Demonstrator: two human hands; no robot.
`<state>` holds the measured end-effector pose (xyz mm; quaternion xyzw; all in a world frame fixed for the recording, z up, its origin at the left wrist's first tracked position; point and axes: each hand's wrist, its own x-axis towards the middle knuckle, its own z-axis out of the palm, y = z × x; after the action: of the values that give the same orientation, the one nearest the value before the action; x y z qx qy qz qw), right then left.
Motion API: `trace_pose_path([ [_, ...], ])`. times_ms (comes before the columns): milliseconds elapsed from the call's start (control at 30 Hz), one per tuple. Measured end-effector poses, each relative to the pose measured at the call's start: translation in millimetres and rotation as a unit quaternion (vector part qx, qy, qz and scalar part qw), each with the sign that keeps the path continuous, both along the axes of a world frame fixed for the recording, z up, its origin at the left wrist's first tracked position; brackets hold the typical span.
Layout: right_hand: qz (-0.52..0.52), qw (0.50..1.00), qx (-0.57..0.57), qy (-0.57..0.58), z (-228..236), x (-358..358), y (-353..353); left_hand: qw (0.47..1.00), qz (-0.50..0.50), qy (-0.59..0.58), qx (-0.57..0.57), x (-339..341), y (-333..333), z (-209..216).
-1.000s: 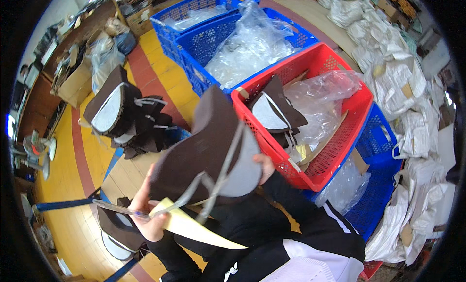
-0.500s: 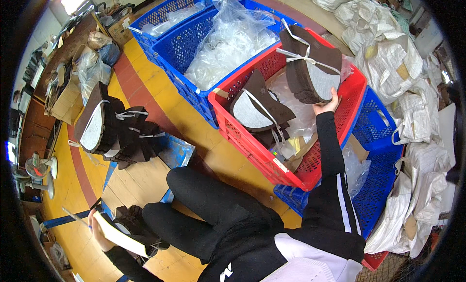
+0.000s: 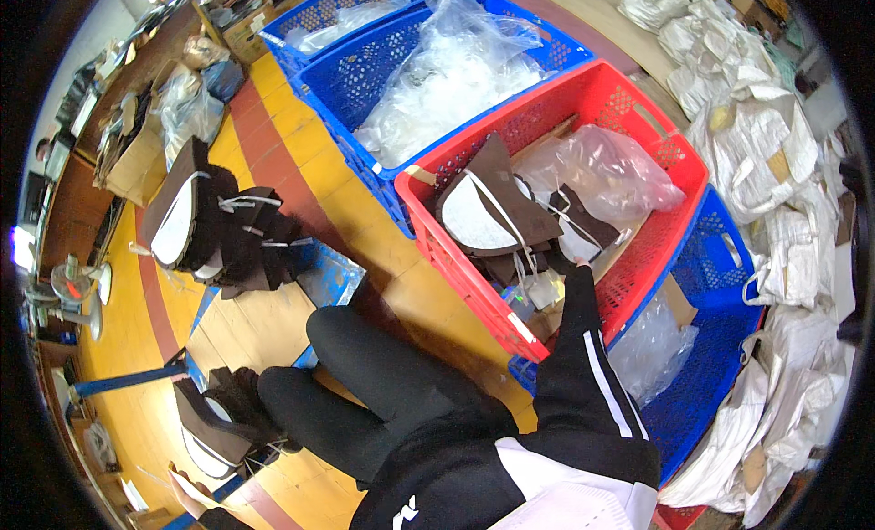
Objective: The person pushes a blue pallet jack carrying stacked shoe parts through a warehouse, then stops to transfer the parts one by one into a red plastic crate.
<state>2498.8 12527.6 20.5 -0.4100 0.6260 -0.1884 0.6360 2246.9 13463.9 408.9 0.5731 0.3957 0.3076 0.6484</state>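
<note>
My right hand (image 3: 581,262) is down inside the red crate (image 3: 492,298), closed at the lower end of a bundle of dark brown cut pieces (image 3: 591,222) tied with a white strip. Beside it, a larger tied bundle (image 3: 481,202) with a pale grey face leans in the same crate. At the lower left, my left hand (image 3: 190,495) is partly cut off by the dark rim. A pale edge of a paper pad (image 3: 195,483) shows along its fingers; the pen cannot be made out.
Stacked brown bundles (image 3: 214,220) stand on cardboard at the left, with more bundles (image 3: 219,421) nearer me. Blue crates (image 3: 365,133) of clear plastic bags stand behind the red crate; another blue crate (image 3: 702,348) is at its right. White sacks (image 3: 752,156) line the right side.
My right hand has lowered the tied bundle from above the red crate down into it. My left hand has moved down toward the picture's edge, uncovering the near bundles.
</note>
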Motion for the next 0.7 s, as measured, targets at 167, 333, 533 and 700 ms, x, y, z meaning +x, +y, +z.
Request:
trace_pose_path([
  [167,-0.093,0.955,-0.267,0.093,69,69,-45,0.999,0.001,0.008,-0.046,10,-23,-6],
  [333,0.096,0.865,-0.392,-0.297,243,157,79,0.996,-0.016,0.054,0.065,-79,23,-26],
  [533,0.43,0.729,-0.33,-0.418,379,152,279,0.995,-0.074,-0.07,-0.023,-67,3,-81],
  [700,0.67,0.599,-0.159,-0.408,361,132,492,0.982,0.164,0.083,0.039,-102,23,-143],
])
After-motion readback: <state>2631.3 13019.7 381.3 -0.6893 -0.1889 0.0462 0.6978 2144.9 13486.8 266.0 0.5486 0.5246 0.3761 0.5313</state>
